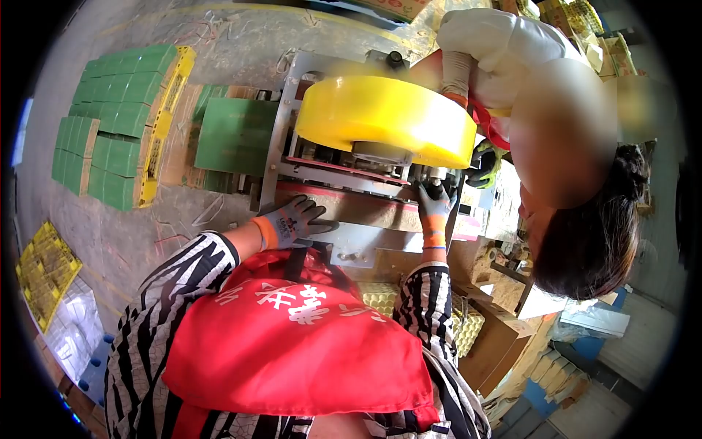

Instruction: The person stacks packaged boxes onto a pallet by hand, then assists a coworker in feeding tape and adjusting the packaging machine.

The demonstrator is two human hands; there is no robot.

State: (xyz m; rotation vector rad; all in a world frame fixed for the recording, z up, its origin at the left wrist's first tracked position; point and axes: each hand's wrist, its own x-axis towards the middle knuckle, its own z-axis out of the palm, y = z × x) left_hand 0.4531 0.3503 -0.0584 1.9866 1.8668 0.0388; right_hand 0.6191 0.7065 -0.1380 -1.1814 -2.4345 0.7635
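A carton-sealing machine stands in front of me, with a large yellow roll of packing tape across its top. My left hand, in a grey glove with an orange cuff, rests on the machine's near edge with its fingers spread. Below the right end of the tape roll, my right hand, gloved alike, has its fingers closed round a small metal fitting. The grip's details are partly hidden. A co-worker's hand, in a black and yellow-green glove, is close by on the right.
A co-worker leans over the machine's right end. Green-topped cartons are stacked on a yellow pallet at left. One green carton sits at the machine's left end. A brown cardboard box is at lower right.
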